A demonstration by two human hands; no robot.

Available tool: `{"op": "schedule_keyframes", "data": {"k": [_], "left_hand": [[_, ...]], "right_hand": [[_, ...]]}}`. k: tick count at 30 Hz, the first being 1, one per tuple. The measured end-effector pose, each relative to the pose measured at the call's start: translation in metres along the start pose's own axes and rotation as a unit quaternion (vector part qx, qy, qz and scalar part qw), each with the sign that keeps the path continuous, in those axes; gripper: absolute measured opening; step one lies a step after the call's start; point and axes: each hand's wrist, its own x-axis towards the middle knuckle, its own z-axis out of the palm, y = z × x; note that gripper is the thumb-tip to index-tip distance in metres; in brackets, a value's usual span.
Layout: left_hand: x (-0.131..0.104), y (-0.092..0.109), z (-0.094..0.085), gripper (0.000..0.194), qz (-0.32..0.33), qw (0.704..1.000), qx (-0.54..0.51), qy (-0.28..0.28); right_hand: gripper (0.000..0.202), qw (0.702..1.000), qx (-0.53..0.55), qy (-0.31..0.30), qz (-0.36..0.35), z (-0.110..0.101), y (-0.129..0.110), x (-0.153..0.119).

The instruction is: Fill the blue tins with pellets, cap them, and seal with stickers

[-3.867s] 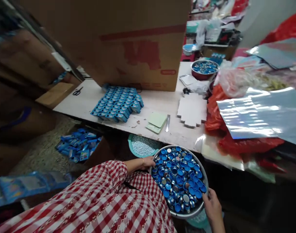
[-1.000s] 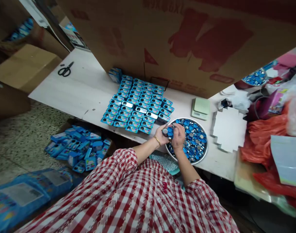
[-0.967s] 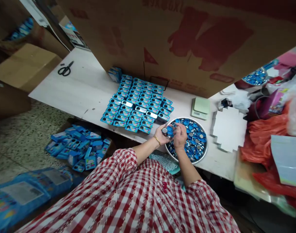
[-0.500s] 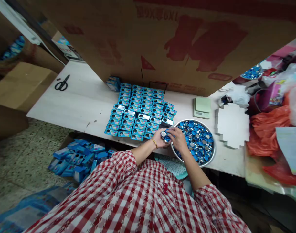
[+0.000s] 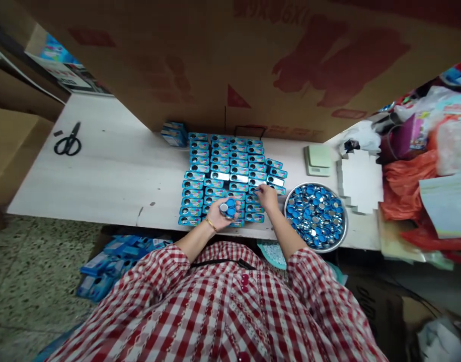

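My left hand (image 5: 214,213) is turned palm up and cupped around several round blue-and-silver caps (image 5: 229,207). It hovers over the near rows of small blue boxes (image 5: 193,195), which lie side by side on the table, many with a round dark hole and a few with a silvery top. Over the right part of those rows, my right hand (image 5: 269,197) reaches down with its fingers pinched at a box. What lies between those fingertips is too small to make out. Just right of it stands a round metal bowl (image 5: 344,226) full of the same caps.
Behind the rows rises a large cardboard carton (image 5: 200,65). A pale green scale (image 5: 318,160) and flattened white card (image 5: 361,181) are to the right, with red plastic bags (image 5: 404,186) beyond. Scissors (image 5: 68,145) lie left; more blue boxes (image 5: 117,259) are below the table edge.
My right hand has left the caps beside the bowl and moved left over the box rows. My left hand has also shifted left, away from the bowl, still carrying caps. The view has turned slightly.
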Motion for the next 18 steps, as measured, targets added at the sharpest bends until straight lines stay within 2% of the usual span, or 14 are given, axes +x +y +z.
{"op": "schedule_keyframes", "data": {"k": [2,4,10,14,16,18], "left_hand": [[-0.007,0.007,-0.005,0.015,0.01,1.0,-0.006,0.011],[-0.012,0.013,-0.009,0.015,0.022,1.0,-0.011,0.018],[-0.017,0.025,-0.015,0.016,0.025,0.999,-0.044,0.019],[-0.01,0.026,-0.016,0.017,0.03,0.999,-0.043,-0.006],[-0.005,0.025,-0.017,0.018,0.028,0.999,-0.033,-0.004],[0.001,0.024,-0.018,0.019,0.026,1.0,-0.017,0.001]], "right_hand": [[0.017,0.993,-0.106,-0.04,0.01,0.005,-0.015,0.014],[0.022,0.985,-0.157,-0.071,0.026,0.006,-0.025,0.027],[0.06,0.949,-0.256,-0.176,0.062,0.003,-0.028,0.065],[0.057,0.945,-0.272,-0.173,0.045,0.0,-0.03,0.066],[0.05,0.951,-0.27,-0.151,0.032,-0.003,-0.035,0.053],[0.041,0.967,-0.227,-0.109,-0.027,-0.004,-0.045,0.036]]}}
